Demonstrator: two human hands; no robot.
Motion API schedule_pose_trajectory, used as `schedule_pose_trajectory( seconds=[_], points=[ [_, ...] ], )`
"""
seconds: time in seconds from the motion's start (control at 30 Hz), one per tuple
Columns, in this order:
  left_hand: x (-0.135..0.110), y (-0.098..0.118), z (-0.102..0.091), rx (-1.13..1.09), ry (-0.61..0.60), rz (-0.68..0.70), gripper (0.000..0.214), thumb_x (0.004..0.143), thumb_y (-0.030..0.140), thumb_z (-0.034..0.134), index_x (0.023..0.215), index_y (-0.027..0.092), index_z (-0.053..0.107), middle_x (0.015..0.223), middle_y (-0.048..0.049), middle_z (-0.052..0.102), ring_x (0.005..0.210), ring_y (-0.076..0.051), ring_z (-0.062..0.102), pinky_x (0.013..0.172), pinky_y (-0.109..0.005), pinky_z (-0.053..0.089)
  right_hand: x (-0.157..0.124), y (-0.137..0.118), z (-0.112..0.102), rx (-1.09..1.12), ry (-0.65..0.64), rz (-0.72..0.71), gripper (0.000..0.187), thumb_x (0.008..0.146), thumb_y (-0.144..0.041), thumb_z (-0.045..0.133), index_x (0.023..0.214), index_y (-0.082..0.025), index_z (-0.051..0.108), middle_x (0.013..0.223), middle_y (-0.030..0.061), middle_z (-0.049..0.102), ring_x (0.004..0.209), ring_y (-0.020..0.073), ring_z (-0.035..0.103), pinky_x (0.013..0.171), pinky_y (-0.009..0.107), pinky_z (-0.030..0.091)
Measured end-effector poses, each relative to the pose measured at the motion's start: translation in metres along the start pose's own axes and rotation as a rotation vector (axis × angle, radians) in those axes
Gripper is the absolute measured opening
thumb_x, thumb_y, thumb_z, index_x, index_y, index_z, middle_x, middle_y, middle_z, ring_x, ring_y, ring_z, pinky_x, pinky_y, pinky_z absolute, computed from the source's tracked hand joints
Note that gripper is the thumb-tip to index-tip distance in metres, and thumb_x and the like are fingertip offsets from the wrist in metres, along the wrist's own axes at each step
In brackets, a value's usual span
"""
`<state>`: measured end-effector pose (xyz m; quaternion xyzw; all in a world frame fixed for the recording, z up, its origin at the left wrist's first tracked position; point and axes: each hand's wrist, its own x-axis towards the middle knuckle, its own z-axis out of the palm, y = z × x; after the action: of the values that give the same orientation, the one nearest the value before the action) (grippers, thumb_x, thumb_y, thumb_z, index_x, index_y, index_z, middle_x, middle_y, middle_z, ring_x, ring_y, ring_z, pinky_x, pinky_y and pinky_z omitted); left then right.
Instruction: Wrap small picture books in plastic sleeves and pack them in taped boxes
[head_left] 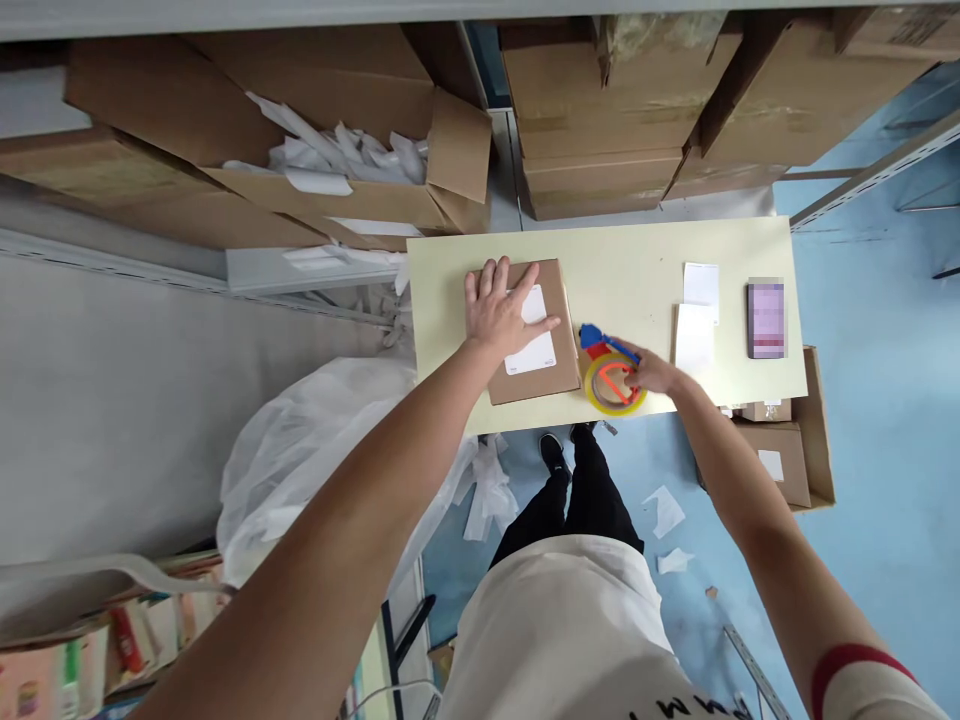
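Note:
A small brown cardboard parcel (pixel 559 358) with a white label (pixel 534 350) lies on the pale yellow table (pixel 630 265). My left hand (pixel 499 308) lies flat on top of the parcel, fingers spread. Just right of the parcel, near the table's front edge, sits a tape dispenser (pixel 611 375) with a blue and red frame and a yellow tape roll. My right hand (pixel 651 372) is closed around the dispenser from the right side.
Two white label sheets (pixel 696 318) and a phone (pixel 766 318) lie on the right of the table. Cardboard boxes (pixel 600 110) are stacked behind. An open box (pixel 787 445) stands on the floor at right, a white plastic bag (pixel 315 450) at left, paper scraps underfoot.

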<state>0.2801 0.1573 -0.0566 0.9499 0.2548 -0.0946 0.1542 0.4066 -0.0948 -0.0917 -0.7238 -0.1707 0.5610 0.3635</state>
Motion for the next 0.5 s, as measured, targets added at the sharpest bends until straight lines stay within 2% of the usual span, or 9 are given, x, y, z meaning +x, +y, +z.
schedule_pose_trajectory(
  seconds=[0.1, 0.17, 0.23, 0.3, 0.4, 0.5],
  points=[
    [-0.001, 0.0, 0.0, -0.005, 0.001, 0.002, 0.095, 0.077, 0.068, 0.055, 0.154, 0.028, 0.018, 0.163, -0.0123, 0.015, 0.148, -0.039, 0.007, 0.115, -0.06, 0.002, -0.048, 0.033, 0.025, -0.057, 0.005, 0.062, 0.095, 0.057, -0.003, 0.062, 0.147, -0.024, 0.04, 0.097, 0.0045, 0.071, 0.075, 0.0189, 0.065, 0.064, 0.031, 0.056],
    [-0.001, 0.001, 0.0, -0.003, 0.008, 0.002, 0.094, 0.077, 0.068, 0.054, 0.154, 0.027, 0.019, 0.162, -0.0125, 0.015, 0.148, -0.038, 0.008, 0.115, -0.06, 0.002, -0.069, 0.042, 0.044, -0.127, 0.013, 0.085, 0.093, 0.059, -0.004, 0.062, 0.146, -0.025, 0.04, 0.093, 0.0027, 0.072, 0.071, 0.0188, 0.066, 0.063, 0.03, 0.055],
    [-0.002, 0.001, 0.001, -0.005, 0.019, 0.006, 0.093, 0.078, 0.069, 0.053, 0.154, 0.027, 0.02, 0.162, -0.0126, 0.016, 0.148, -0.038, 0.009, 0.115, -0.059, 0.002, -0.075, 0.038, 0.065, -0.27, 0.045, 0.066, 0.089, 0.062, -0.007, 0.062, 0.147, -0.027, 0.04, 0.096, 0.0038, 0.072, 0.075, 0.0204, 0.067, 0.067, 0.031, 0.054],
    [-0.002, 0.002, 0.002, -0.012, 0.03, 0.003, 0.091, 0.078, 0.068, 0.052, 0.154, 0.028, 0.021, 0.162, -0.0124, 0.017, 0.148, -0.037, 0.01, 0.115, -0.059, 0.002, -0.072, 0.026, 0.086, -0.52, 0.062, 0.018, 0.083, 0.066, -0.012, 0.064, 0.144, -0.031, 0.044, 0.103, 0.0071, 0.07, 0.084, 0.0243, 0.068, 0.074, 0.033, 0.052],
    [0.001, 0.0, 0.003, -0.043, 0.04, 0.001, 0.09, 0.079, 0.067, 0.052, 0.154, 0.028, 0.021, 0.163, -0.0118, 0.016, 0.148, -0.038, 0.007, 0.115, -0.06, 0.002, -0.07, 0.011, 0.112, -0.866, 0.007, -0.018, 0.068, 0.071, -0.02, 0.067, 0.136, -0.034, 0.054, 0.11, 0.0116, 0.067, 0.094, 0.0309, 0.067, 0.077, 0.038, 0.051],
    [0.002, -0.006, 0.002, -0.13, 0.034, 0.028, 0.09, 0.08, 0.065, 0.051, 0.154, 0.026, 0.019, 0.163, -0.0125, 0.011, 0.149, -0.037, 0.003, 0.116, -0.06, 0.003, -0.088, 0.011, 0.117, -0.892, 0.076, -0.026, 0.07, 0.077, -0.028, 0.063, 0.144, -0.031, 0.045, 0.112, 0.0129, 0.063, 0.091, 0.0299, 0.067, 0.077, 0.038, 0.051]
  ],
)
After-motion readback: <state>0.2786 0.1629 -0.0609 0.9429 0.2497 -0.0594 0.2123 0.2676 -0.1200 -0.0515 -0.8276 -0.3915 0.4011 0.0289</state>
